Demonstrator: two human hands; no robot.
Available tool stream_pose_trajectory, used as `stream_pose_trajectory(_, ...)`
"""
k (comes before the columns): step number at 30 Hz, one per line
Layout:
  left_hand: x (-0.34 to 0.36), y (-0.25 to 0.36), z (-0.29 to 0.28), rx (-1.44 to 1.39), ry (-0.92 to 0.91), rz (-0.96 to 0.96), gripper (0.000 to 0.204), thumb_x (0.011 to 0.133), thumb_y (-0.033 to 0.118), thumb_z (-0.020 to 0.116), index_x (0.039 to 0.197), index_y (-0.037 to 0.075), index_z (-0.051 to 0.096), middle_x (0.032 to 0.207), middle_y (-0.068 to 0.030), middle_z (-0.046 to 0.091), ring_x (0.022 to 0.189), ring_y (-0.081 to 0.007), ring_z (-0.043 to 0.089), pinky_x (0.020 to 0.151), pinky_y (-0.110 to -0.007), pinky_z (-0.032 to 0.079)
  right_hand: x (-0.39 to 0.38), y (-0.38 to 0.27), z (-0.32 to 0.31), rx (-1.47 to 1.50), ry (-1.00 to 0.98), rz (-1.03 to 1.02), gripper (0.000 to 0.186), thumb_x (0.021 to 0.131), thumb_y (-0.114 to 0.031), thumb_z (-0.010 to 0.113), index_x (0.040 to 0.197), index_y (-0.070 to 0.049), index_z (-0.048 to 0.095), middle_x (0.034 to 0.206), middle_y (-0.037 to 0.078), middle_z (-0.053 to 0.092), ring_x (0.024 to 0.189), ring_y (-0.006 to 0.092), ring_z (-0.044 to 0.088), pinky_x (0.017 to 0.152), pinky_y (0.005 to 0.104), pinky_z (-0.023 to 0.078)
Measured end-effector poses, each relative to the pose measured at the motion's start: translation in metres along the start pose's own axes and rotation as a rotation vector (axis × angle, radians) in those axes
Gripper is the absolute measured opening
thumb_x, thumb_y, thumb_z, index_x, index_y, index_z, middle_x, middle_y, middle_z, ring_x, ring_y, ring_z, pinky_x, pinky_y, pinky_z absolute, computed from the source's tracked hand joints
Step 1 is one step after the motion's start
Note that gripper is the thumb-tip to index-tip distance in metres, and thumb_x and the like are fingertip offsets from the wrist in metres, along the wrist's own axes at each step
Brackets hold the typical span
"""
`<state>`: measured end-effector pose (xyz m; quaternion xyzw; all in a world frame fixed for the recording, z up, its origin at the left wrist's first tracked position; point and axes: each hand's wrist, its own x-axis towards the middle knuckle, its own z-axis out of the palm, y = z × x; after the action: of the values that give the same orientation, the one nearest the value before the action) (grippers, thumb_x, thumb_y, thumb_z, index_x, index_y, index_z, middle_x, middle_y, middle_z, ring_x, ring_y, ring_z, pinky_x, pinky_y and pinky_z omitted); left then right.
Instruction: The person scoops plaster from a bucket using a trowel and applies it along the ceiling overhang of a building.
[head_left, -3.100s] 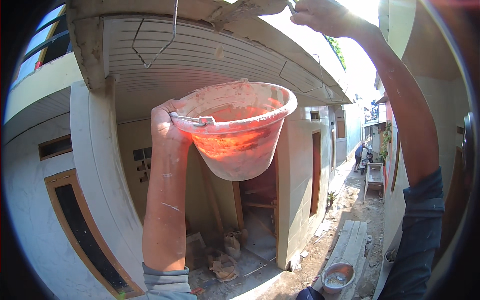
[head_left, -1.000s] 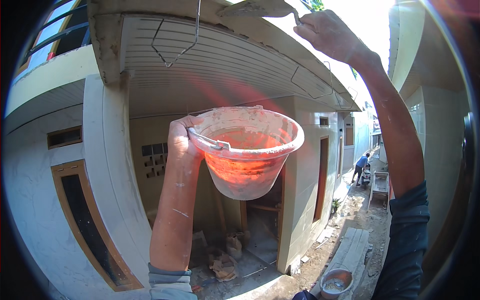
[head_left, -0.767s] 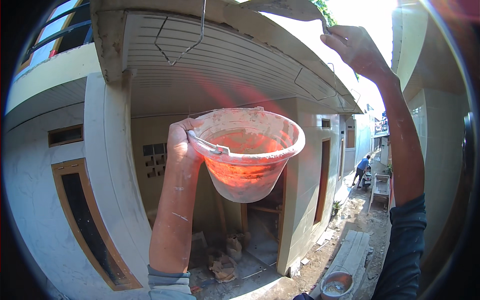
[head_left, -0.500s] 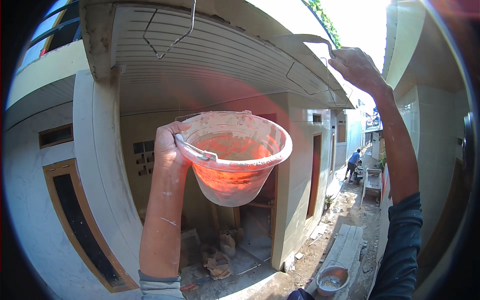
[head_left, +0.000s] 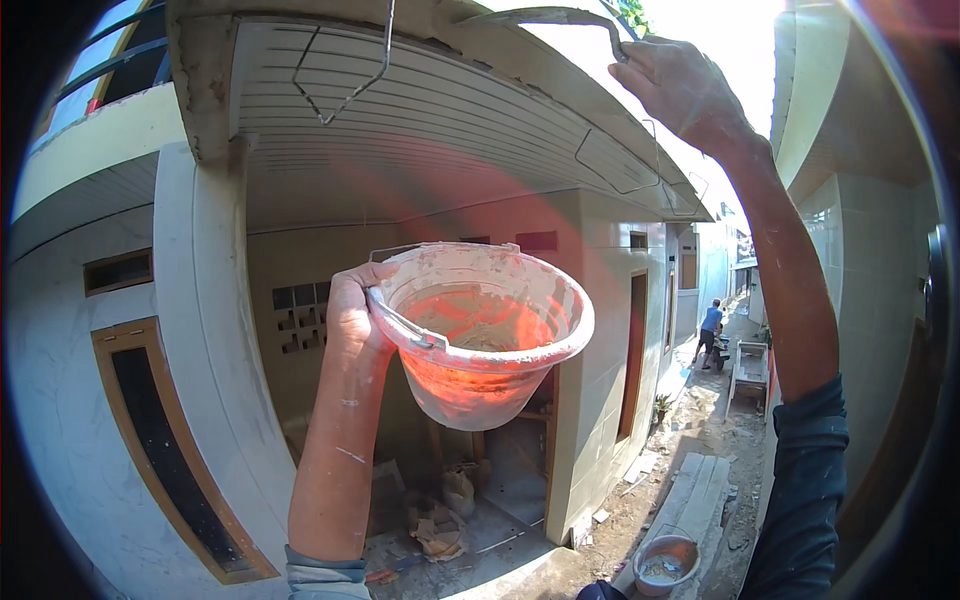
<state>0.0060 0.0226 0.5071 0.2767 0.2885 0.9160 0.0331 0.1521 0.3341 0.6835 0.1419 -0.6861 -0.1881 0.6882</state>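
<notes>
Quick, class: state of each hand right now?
Left hand: closed, holding a whitish, round plastic bucket by its rim.
Right hand: closed, holding a grey, flat-bladed metal trowel.

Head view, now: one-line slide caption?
Left hand grips a bucket at its rim; right hand holds a trowel up near the eave.

Strong daylight bleaches the sky (head_left: 735, 50) above and right of the bucket (head_left: 465, 395); pinkish flare streaks down to it, glowing orange-red across its side. The right hand (head_left: 685, 95), above it, looks backlit. Below the bucket, the doorway (head_left: 515, 465) is dim; right of it, the alley (head_left: 700, 415) mixes sun and shadow. Far left of it, the wall (head_left: 60, 330) bends toward a black rim.
</notes>
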Motion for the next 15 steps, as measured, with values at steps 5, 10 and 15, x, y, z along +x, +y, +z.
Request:
stream_pose_trajectory(5, -0.01, 0.002, -0.007, 0.02, -0.008, 0.049, 0.04, 0.076, 0.008, 0.055, 0.11, -0.012, 0.058, 0.108, -0.0256, 0.064, 0.097, -0.0371, 0.062, 0.093, -0.049, 0.05, -0.004, -0.015, -0.008, 0.232, 0.068, 0.054, 0.037, 0.098, -0.032, 0.056, 0.102, 0.002, 0.068, 0.081, 0.015, 0.065, 0.07, 0.0237, 0.062, 0.072, 0.0403, 0.05)
stream_pose_trajectory(10, -0.009, 0.004, 0.004, 0.032, -0.011, 0.057, 0.04, 0.076, 0.009, 0.055, 0.11, -0.012, 0.058, 0.108, -0.0248, 0.064, 0.097, -0.0365, 0.062, 0.092, -0.048, 0.05, 0.003, -0.01, 0.004, 0.285, 0.069, 0.038, 0.036, 0.095, -0.033, 0.057, 0.098, 0.001, 0.069, 0.075, 0.013, 0.064, 0.067, 0.0232, 0.059, 0.068, 0.039, 0.048)
stream_pose_trajectory(15, -0.01, 0.003, 0.007, 0.065, -0.035, 0.092, 0.038, 0.077, 0.008, 0.054, 0.11, -0.011, 0.06, 0.106, -0.024, 0.065, 0.096, -0.0348, 0.063, 0.091, -0.047, 0.051, 0.023, -0.001, 0.014, 0.266, -0.081, 0.084, 0.041, 0.099, -0.034, 0.053, 0.093, 0.004, 0.066, 0.064, 0.007, 0.054, 0.062, 0.015, 0.052, 0.065, 0.0362, 0.045)
